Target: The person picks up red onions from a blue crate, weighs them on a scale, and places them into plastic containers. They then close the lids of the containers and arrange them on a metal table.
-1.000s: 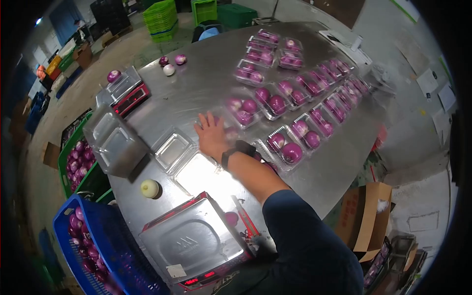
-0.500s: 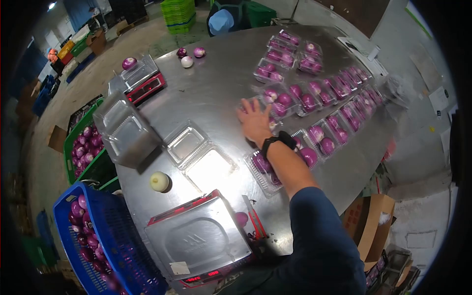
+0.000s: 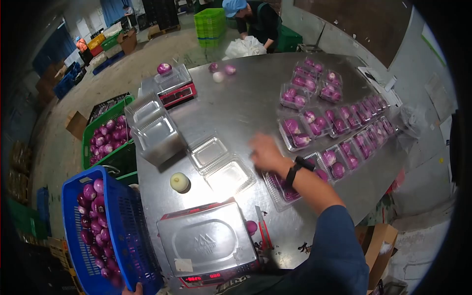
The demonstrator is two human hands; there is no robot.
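My right hand (image 3: 265,153) is blurred over the metal table, left of the packed clamshells, and its fingers are smeared. Beside its wrist, an open clamshell holding red onions (image 3: 285,189) lies partly under the forearm. An empty open clamshell (image 3: 228,174) lies to the hand's lower left. At the bottom edge, my left hand (image 3: 133,289) shows only in part, its fingers on the rim of the blue basket (image 3: 118,216) of red onions. A peeled pale onion (image 3: 179,182) sits near a stack of empty clamshells (image 3: 160,135).
A scale (image 3: 206,241) stands at the front, with a red-handled knife (image 3: 263,228) to its right. Another scale (image 3: 178,96) is at the back left. Rows of filled clamshells (image 3: 339,123) line the right. A green crate (image 3: 88,147) stands left; a co-worker (image 3: 255,22) bends beyond the table.
The view has shifted. My right hand has moved left off the packed onions, and the box it was over sits tidily in the row. My left hand has come into view at the blue basket.
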